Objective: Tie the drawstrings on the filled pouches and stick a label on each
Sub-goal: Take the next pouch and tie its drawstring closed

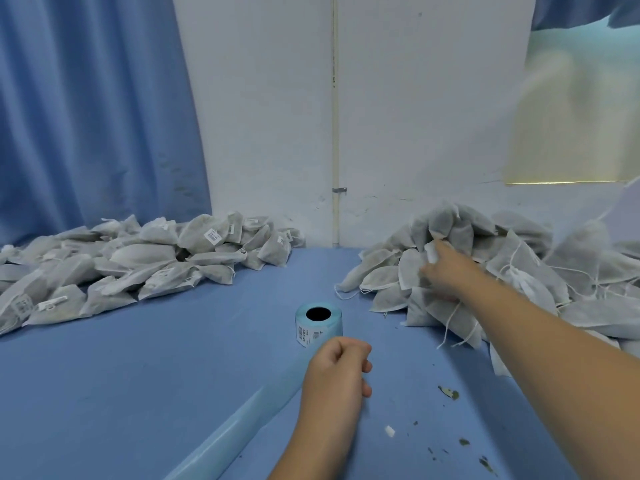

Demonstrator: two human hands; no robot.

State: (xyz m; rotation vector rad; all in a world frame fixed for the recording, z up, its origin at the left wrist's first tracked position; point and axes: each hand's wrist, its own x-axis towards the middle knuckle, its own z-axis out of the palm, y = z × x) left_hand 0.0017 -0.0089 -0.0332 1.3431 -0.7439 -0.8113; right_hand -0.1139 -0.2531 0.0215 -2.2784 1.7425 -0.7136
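Two heaps of filled pouches sit on the blue counter [121,375], one at each side against the white wall [259,116]. From my remote seat I read the left heap [138,261] as thin grey-white fabric bags with a dark filling showing through the cloth; several carry a white barcode label [213,236]. Bags of the same kind, plump with the same dark contents, make up the right heap [519,271], and loose white drawstrings [449,323] trail out of it onto the counter. I see no stickers on the pouches in this heap. Between the heaps, nearer the right one, a roll of labels [318,322] stands on end with its dark core facing up, and its pale blue backing strip [242,420] runs from it toward the lower left edge. The two hands are well apart. My view of the left hand [334,368] shows it just in front of the roll, over the strip, its fingers curled into a fist with nothing visible inside. Reaching out, the right hand [446,268] goes into the near side of the right heap; its fingers are buried among the pouches, so I cannot tell whether they grip one. A few dark leaf crumbs [448,393] and a small white scrap [390,431] lie on the counter near the right forearm. A blue curtain [86,116] hangs behind the left heap.
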